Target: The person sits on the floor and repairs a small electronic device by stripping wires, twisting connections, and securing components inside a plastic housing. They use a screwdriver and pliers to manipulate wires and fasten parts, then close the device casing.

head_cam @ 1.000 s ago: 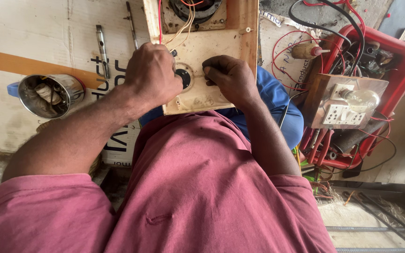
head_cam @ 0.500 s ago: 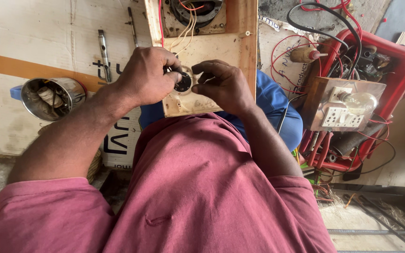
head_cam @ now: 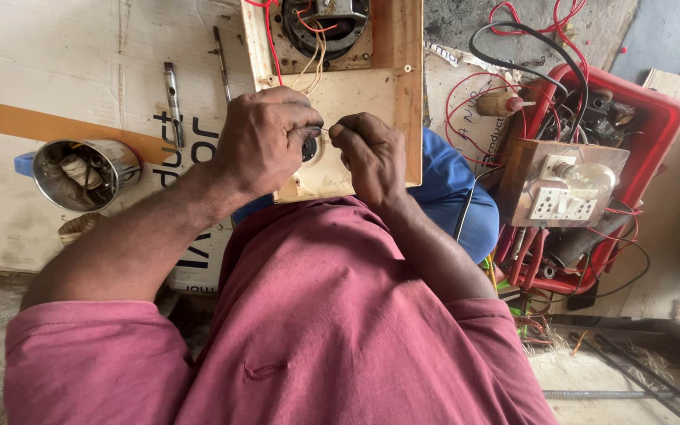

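Flattened cardboard (head_cam: 57, 94) covers the floor under my lap, where the cream appliance housing (head_cam: 356, 102) rests. My left hand (head_cam: 265, 142) pinches a small dark knob part (head_cam: 310, 145) at its face, my right hand (head_cam: 367, 153) nips a thin wire (barely visible) beside it. Judging by this, I'm mid-fitting; next comes a steady, fine alignment.

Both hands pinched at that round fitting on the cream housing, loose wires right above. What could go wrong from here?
1. The left hand and right hand pinch at a small fitting on the cream housing; a slip might tear the thin wires running to it.
2. The housing rests on the lap, not clamped, so it may shift.
3. The red crate beside it spills tangled cables, which could snag an elbow.
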